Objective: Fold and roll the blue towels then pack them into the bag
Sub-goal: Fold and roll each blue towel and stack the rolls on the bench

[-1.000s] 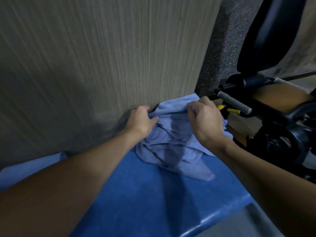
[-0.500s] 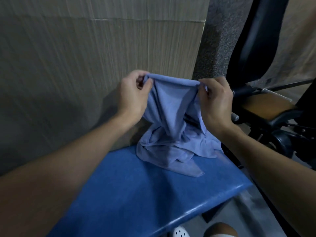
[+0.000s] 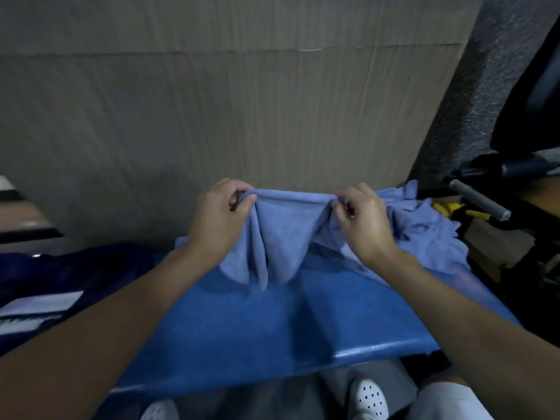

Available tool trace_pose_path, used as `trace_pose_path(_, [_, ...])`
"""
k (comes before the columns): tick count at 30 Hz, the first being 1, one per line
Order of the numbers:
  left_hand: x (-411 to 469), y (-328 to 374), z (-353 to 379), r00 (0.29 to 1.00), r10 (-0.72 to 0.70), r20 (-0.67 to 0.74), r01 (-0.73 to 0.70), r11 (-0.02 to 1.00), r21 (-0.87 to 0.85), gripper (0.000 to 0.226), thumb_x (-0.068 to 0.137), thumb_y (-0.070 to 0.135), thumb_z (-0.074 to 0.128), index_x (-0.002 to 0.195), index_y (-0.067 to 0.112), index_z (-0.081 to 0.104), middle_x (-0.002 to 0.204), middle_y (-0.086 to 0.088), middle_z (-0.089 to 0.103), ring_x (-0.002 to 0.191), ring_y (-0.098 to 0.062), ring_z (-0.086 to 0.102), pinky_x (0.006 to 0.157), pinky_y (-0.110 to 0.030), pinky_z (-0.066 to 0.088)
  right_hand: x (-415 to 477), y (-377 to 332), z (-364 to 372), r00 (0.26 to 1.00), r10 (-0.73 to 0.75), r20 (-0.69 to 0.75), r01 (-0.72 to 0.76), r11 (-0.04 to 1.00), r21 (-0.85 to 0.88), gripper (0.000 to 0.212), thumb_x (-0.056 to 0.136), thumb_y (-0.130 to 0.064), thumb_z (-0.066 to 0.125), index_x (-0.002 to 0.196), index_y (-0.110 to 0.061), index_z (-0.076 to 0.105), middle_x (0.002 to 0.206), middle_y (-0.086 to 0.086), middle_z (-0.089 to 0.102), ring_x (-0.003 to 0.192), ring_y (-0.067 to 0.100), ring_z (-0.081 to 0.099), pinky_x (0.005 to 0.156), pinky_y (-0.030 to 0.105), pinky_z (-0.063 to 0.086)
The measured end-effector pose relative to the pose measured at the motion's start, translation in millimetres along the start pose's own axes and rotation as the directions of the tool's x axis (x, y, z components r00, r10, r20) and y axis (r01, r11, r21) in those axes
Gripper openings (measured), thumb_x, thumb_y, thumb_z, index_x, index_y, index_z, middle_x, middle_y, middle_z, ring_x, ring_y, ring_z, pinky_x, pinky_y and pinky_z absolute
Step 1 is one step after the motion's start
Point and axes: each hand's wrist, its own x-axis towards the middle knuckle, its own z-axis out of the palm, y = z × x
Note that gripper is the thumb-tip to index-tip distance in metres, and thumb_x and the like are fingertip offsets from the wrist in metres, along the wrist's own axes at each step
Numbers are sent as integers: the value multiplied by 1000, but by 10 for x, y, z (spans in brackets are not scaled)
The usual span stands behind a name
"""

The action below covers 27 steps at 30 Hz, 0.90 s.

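The left hand [image 3: 221, 219] and the right hand [image 3: 363, 222] are raised side by side above a blue table [image 3: 272, 334]. Each hand pinches the top edge of one light blue towel [image 3: 281, 234]. The left hand's thumb and curled fingers grip the upper left corner, and the right hand's thumb and fingers grip the upper right corner. The edge between them is stretched almost level.

Below that edge the towel hangs in soft vertical folds, and its lower tips touch the table near the far side. More light blue cloth lies under the right wrist. It is not possible to tell whether this belongs to the held towel or to the heap beside it.

That heap of crumpled light blue towels [image 3: 424, 234] sits on the table just right of the right hand, against a wood-grain wall panel [image 3: 242, 101]. At the far left lies a dark navy fabric shape [image 3: 75, 268] with a white patch. Whether it is the bag cannot be told.

To the right stands a black chair [image 3: 530, 86], with a grey padded bar [image 3: 478, 200] and a small yellow piece [image 3: 448, 207] beside the heap. Under the near table edge, two white perforated shoes [image 3: 371, 398] show on a grey floor.
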Motion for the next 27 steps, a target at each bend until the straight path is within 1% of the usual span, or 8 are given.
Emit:
trace_pose_path(3, [-274, -234, -357, 999, 3, 38, -5, 998, 68, 10, 90, 6, 67, 90, 16, 69, 83, 2, 66, 77, -9, 59, 75, -19, 46, -170, -146, 281, 987, -48, 153, 39, 998, 58, 12, 85, -1, 61, 89, -8, 69, 82, -1, 48, 70, 12, 46, 70, 18, 32])
trace_pose_path(7, [-730, -544, -594, 970, -57, 238, 19, 987, 158, 16, 85, 8, 73, 82, 23, 67, 76, 10, 65, 69, 3, 58, 67, -10, 43, -539, -109, 587, 920, -71, 385, 57, 997, 48, 13, 85, -1, 62, 86, -11, 70, 83, 3, 52, 74, 16, 51, 74, 34, 45])
trace_pose_path(12, [-1198, -924, -543, 829, -272, 488, 150, 950, 274, 35, 90, 32, 68, 62, 14, 59, 57, -3, 58, 52, -11, 52, 58, -37, 45, -1041, 67, 640, 782, 55, 621, -26, 998, -56, 21, 82, -11, 58, 87, -28, 69, 95, 2, 55, 88, 29, 60, 81, 49, 50])
trace_pose_path(16, [-1327, -1174, -391, 835, -342, 431, 213, 923, 320, 17, 90, 16, 67, 76, 7, 67, 73, -3, 63, 70, -18, 59, 68, -33, 47, -1332, 181, 608, 729, 176, 661, -133, 984, -115, 31, 72, -19, 56, 94, -37, 67, 95, 0, 58, 94, 28, 63, 84, 45, 51])
trace_pose_path(19, [-1407, -1299, -215, 820, -416, 393, 267, 885, 380, 20, 86, 17, 69, 71, 10, 60, 79, -6, 57, 76, -24, 58, 71, -35, 47, -1483, 268, 616, 729, 279, 625, -280, 955, -99, 33, 78, 2, 60, 104, -14, 71, 96, 13, 62, 91, 32, 62, 87, 44, 50])
trace_pose_path(22, [-1488, -1351, -67, 783, -497, 375, 315, 836, 450, 41, 81, 31, 72, 58, 18, 42, 64, -1, 48, 67, -28, 57, 63, -41, 49, -1574, 282, 649, 694, 424, 582, -448, 887, -113, 29, 90, -3, 56, 118, -5, 60, 103, 20, 65, 97, 36, 61, 90, 45, 48])
trace_pose_path(24, [-1530, -1339, 4, 759, -551, 348, 340, 791, 509, 44, 80, 40, 72, 58, 17, 42, 60, -1, 52, 69, -29, 61, 63, -39, 50, -1605, 274, 685, 674, 480, 562, -510, 852, -117, 25, 94, -15, 57, 117, -4, 56, 100, 16, 64, 95, 34, 60, 86, 40, 48])
trace_pose_path(27, [-1549, -1316, 34, 732, -605, 313, 314, 708, 633, 40, 83, 43, 68, 69, 11, 49, 81, -11, 66, 83, -32, 64, 72, -39, 51, -1613, 253, 724, 620, 533, 576, -562, 814, -149, 21, 91, -19, 63, 101, -3, 54, 85, 8, 59, 82, 25, 55, 67, 29, 35])
